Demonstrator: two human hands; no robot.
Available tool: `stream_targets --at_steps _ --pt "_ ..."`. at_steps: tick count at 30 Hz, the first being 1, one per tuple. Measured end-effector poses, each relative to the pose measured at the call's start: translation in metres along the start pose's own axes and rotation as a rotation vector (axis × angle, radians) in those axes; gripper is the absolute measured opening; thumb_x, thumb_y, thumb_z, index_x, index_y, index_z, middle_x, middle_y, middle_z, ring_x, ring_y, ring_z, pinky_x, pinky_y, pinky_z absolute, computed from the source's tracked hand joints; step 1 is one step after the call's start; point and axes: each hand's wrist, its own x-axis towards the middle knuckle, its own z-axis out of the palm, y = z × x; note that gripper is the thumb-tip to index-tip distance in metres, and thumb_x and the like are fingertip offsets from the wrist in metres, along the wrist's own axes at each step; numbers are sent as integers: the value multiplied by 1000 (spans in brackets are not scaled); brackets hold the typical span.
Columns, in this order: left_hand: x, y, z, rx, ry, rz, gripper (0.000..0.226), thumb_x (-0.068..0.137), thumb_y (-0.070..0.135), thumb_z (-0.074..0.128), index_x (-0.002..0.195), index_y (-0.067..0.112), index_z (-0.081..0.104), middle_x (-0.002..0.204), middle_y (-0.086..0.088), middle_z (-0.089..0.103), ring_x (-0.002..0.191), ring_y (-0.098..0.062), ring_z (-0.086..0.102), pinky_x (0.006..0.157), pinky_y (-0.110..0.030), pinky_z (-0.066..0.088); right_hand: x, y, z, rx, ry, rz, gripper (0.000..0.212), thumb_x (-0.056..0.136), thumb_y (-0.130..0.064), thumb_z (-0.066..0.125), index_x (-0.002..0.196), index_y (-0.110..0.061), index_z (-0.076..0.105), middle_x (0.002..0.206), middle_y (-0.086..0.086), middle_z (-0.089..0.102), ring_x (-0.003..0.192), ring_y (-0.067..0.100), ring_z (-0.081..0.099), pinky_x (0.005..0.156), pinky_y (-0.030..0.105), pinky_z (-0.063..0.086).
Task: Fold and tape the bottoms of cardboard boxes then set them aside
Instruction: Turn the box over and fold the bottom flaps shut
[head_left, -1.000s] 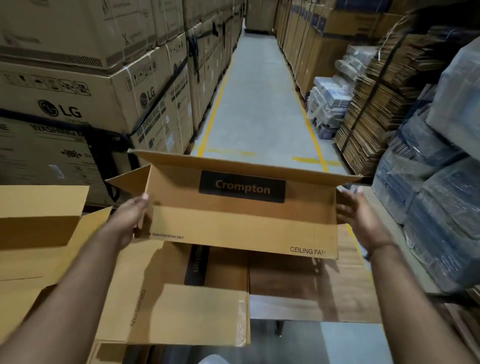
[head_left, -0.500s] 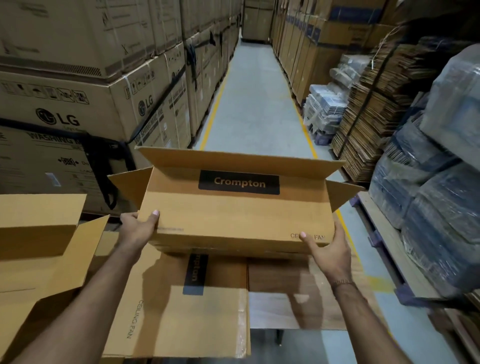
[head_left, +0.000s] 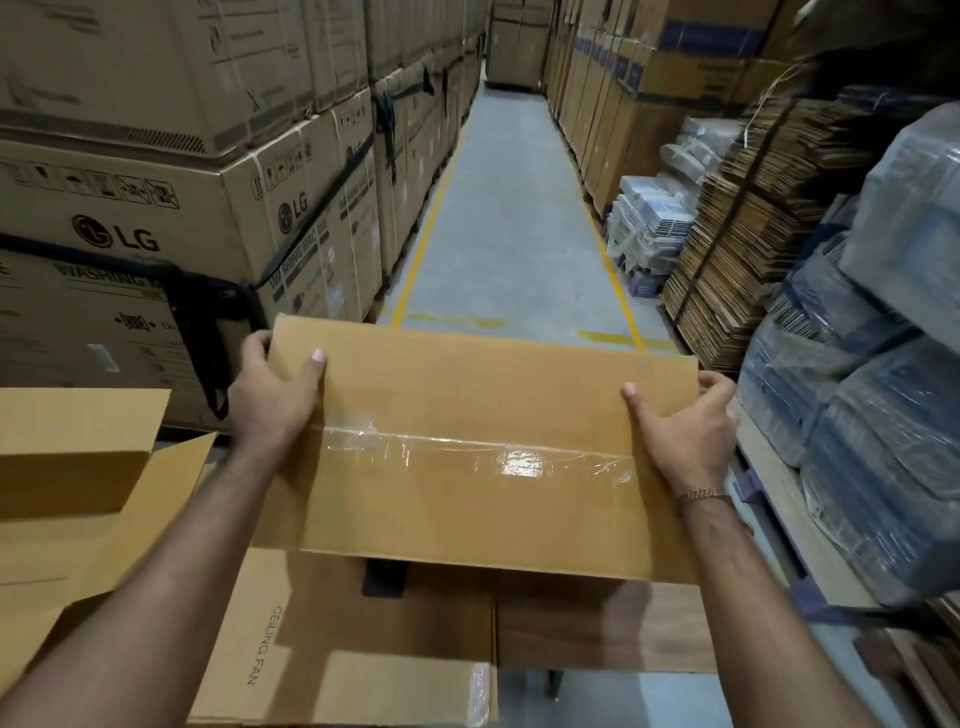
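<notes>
I hold a brown cardboard box (head_left: 467, 499) in front of me with its taped bottom turned up toward the camera. A strip of clear tape (head_left: 478, 457) runs along the middle seam between the two folded flaps. My left hand (head_left: 275, 395) grips the box's far left corner, thumb on the top face. On the right end my right hand (head_left: 680, 421) grips the same way, thumb on top and fingers curled over the edge. The box's printed side is hidden.
A flat "CEILING FAN" box (head_left: 343, 654) lies under the held one on a wooden table (head_left: 623, 634). Another opened box (head_left: 78, 452) stands at the left. Stacked LG cartons (head_left: 182, 208) line the left of the aisle (head_left: 509, 218). Bundled flat cardboard (head_left: 737, 260) and wrapped bales (head_left: 872, 415) fill the right.
The box has been tipped over toward me: earlier its open side and "Crompton" label faced me, now the taped bottom faces up. Both hands shifted to the far corners.
</notes>
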Motion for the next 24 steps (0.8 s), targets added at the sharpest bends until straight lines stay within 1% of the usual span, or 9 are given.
stream_targets --at_steps 3,6,8,11,13,15,17,20,24 --pt "2 -10 8 120 -73 -69 58 98 42 68 148 21 49 137 -15 62 123 -39 59 98 -52 51 7 16 16 -55 -152 66 88 75 -59 83 137 -12 43 131 19 62 126 41 55 103 48 49" --pt "2 -32 24 216 -251 -184 58 99 42 67 146 14 49 134 -17 62 113 -38 60 89 -47 52 7 41 37 -149 -379 70 72 76 -49 83 131 -15 50 128 14 64 122 37 59 100 44 52" --pt "3 -53 36 271 -397 -193 80 98 45 68 159 10 29 147 -20 53 122 -40 55 93 -47 51 2 59 49 -265 -542 11 64 85 -42 79 134 -11 51 134 16 57 129 39 53 104 43 47" --pt "5 -80 55 434 -529 -99 107 95 57 66 167 16 -3 171 -18 13 152 -44 27 120 -57 32 -1 77 62 -387 -649 -4 79 96 -43 66 159 -10 32 165 19 26 151 38 28 122 42 29" --pt "1 -89 64 524 -570 -77 103 97 64 59 167 22 -3 174 -15 -6 157 -45 13 124 -63 20 -3 85 69 -468 -635 -26 66 98 -46 60 153 -15 41 164 18 27 147 41 32 120 46 32" --pt "-8 -93 69 593 -591 -26 96 100 65 52 167 22 -1 174 -15 -13 158 -43 4 125 -63 12 -12 88 74 -528 -591 -53 55 98 -49 57 144 -19 52 155 15 37 138 42 39 114 50 38" --pt "-13 -98 73 656 -565 41 92 102 67 43 167 19 -1 173 -17 -17 160 -40 -5 125 -61 8 -28 87 78 -479 -510 -82 52 98 -47 56 143 -19 54 153 14 39 138 41 37 115 51 36" --pt "-22 -108 72 742 -489 148 88 103 70 24 167 14 1 173 -17 -14 160 -35 -11 123 -63 12 -50 87 81 -411 -359 -133 50 99 -46 58 140 -19 58 156 14 39 145 36 31 119 52 30" --pt "-35 -112 73 782 -383 277 85 103 69 13 167 12 13 175 -14 2 161 -33 -3 121 -63 24 -64 98 86 -383 -265 -235 53 92 -65 61 128 -27 68 148 7 48 140 30 37 116 53 35"
